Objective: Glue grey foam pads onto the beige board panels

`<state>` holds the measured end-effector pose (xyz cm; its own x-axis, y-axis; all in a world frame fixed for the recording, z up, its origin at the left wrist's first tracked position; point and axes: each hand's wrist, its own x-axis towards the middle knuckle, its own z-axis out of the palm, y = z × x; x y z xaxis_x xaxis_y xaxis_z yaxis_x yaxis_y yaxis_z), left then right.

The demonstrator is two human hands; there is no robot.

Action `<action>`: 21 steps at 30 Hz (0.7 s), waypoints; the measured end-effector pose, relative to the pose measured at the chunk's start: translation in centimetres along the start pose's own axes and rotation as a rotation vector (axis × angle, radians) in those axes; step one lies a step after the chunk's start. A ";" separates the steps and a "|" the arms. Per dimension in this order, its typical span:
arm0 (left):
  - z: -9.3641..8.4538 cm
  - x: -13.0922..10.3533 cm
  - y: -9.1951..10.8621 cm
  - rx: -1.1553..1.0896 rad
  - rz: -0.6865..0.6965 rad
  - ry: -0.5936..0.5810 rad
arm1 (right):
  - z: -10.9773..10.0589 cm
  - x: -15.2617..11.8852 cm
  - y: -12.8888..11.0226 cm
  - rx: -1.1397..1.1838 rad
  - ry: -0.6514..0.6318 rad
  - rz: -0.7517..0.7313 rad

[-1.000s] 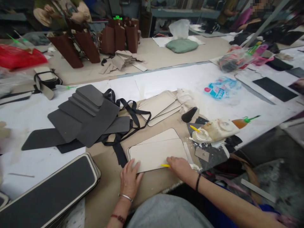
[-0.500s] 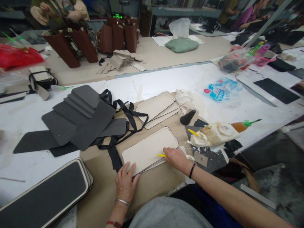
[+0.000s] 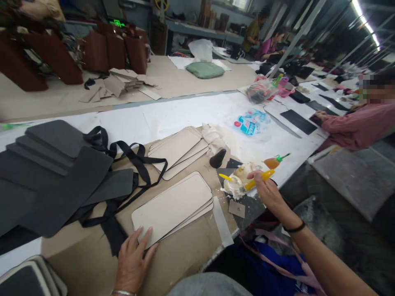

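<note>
In the head view, the right hand [image 3: 266, 190] is closed around a yellow tool [image 3: 263, 177], whose lower end meets the white paste [image 3: 233, 190] just left of the fingers. The paste fills the mouth of a stained cream container [image 3: 245, 169], which lies partly behind those fingers, and some has spilled onto the dark sheet [image 3: 253, 214] below. A yellow stick [image 3: 225, 177] pokes out of the paste on the side away from the grip. Just beyond the right hand lies an orange bottle [image 3: 271, 163], tipped over, with a green nozzle. Well past it, a clear bag [image 3: 261, 92] holds reddish and dark things too jumbled to tell apart.

The stack of pale panels [image 3: 173, 207] lies left of the right hand and apart from it. The left hand [image 3: 132, 259], fingers a little spread and clamped on nothing, rests its fingertips on the stack's near left corner; the panels stretch away from it to the right, slightly fanned. Beyond that stack, farther from both hands, is a second pale stack [image 3: 177, 149]. A black strap [image 3: 140, 166] and overlapping dark grey panels [image 3: 66, 181] lie beyond the left hand, to its left.
</note>
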<state>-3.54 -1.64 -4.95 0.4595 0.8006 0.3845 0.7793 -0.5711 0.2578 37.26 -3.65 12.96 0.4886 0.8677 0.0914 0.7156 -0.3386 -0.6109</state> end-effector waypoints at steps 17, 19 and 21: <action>-0.6 -0.2 0.5 -0.038 0.022 -0.007 | 3.9 2.4 3.9 -0.197 -0.230 -0.124; -0.7 -0.3 0.7 -0.044 0.010 -0.006 | 3.7 2.1 4.0 -0.218 -0.249 -0.141; -0.7 -0.3 0.9 -0.059 -0.008 -0.004 | 3.2 1.8 3.9 -0.226 -0.263 -0.183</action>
<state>-3.29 -2.50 -4.17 0.4548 0.8060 0.3789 0.7566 -0.5741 0.3129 39.30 -2.20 8.23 0.2193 0.9748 -0.0397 0.8852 -0.2159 -0.4120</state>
